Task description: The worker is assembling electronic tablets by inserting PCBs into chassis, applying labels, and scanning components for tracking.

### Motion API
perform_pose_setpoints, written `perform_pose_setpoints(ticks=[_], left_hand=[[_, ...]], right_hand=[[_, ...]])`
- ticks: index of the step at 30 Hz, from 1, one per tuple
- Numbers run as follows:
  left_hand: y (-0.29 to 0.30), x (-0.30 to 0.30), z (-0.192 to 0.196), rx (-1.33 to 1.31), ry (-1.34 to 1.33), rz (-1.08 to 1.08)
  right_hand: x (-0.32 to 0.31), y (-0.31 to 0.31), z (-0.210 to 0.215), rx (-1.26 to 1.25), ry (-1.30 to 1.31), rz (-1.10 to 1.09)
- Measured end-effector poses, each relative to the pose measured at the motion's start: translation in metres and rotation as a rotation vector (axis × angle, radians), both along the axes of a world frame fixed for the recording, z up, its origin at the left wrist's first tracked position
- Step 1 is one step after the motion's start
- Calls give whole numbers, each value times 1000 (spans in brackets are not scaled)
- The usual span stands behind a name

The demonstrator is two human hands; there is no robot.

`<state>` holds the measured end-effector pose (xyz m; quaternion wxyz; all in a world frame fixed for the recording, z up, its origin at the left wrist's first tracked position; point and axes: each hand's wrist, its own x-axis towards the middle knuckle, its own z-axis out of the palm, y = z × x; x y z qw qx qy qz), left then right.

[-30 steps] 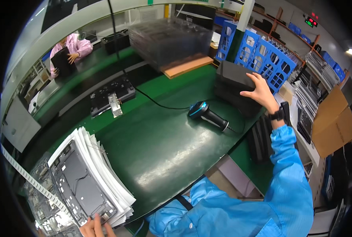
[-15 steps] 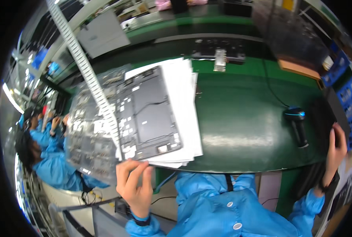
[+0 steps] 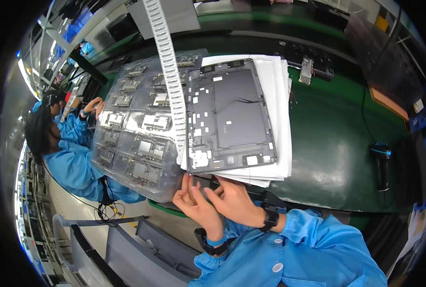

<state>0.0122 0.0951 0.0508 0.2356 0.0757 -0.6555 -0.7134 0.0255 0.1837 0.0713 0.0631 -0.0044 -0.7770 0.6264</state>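
A dark grey tablet housing with small white patches and black wires lies tilted on a stack of white paper sheets. Along its left side runs a long white strip with ladder-like marks, reaching down towards the housing's lower left corner. Just below that corner, my left hand has its fingers bent together. My right hand is close beside it, thumb and forefinger curled in by the near edge of the papers. Whatever the fingertips hold is too small or hidden to make out.
Left of the housing, clear plastic trays hold several metal-and-board parts. A handheld scanner lies at right on the green table. Behind stands a black device. Co-workers in blue sit at left; a grey chair is below.
My right hand has come from the table's far right edge to beside my left hand. The view has swung left, so the housing and trays sit further right in the picture.
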Motion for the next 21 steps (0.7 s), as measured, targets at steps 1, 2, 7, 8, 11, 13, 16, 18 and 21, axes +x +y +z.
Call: perform_pose_setpoints(ticks=[1,2,7,8,11,13,16,18,21], left_hand=[[1,0,-1,9,3,4],[1,1,-2,58,17,-15],[-22,10,-5,-63,16,-78],[-23,10,-1,-19,24,-88],[-34,18,6,-69,-39,-134],[-39,21,10,-83,-66,-150],[-37,18,22,-124,-62,-172],[-41,18,21,-125,32,-162],[-57,25,26,16,60,-416]], right_hand=[[-9,-6,0,9,3,4],[-16,-11,0,-48,-91,5],[-29,-26,-11,-399,-113,-42],[-29,-28,-12,-507,-152,2],[-18,-12,11,-138,-45,136],[-16,-12,6,-115,-51,103],[-14,-9,-1,-345,-122,148],[-11,0,8,-549,-245,299],[-4,1,20,-693,-244,218]])
